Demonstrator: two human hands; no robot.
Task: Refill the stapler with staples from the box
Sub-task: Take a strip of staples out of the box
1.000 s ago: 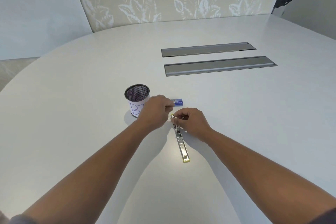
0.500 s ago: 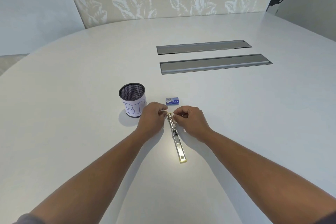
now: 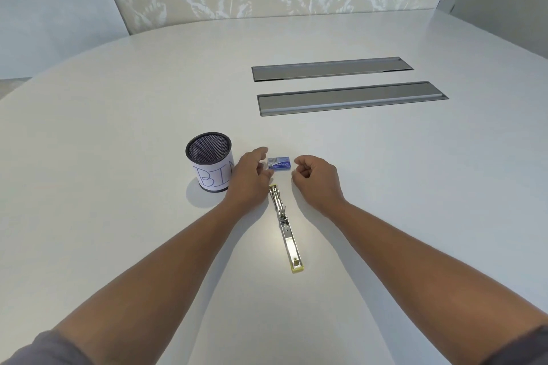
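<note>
The metal stapler [image 3: 285, 228] lies unfolded flat on the white table [image 3: 385, 187], its yellow-tipped end nearest me. Just beyond its far end sits the small blue staple box [image 3: 279, 164]. My left hand [image 3: 248, 177] is at the box's left end, thumb spread above and fingertips at the box's edge; a grip is not visible. Just right of the box hovers my right hand [image 3: 315, 179], with loosely curled fingers and thumb forming a gap and holding nothing. Neither hand touches the stapler.
A black mesh cup [image 3: 209, 161] with a paper label reading "BIN" stands left of my left hand. Two long grey recessed panels [image 3: 351, 101] lie in the table farther back. A patterned wall panel rises behind the table.
Both hands have left the stapler's far end and moved forward to either side of the staple box. The stapler stays flat on the table.
</note>
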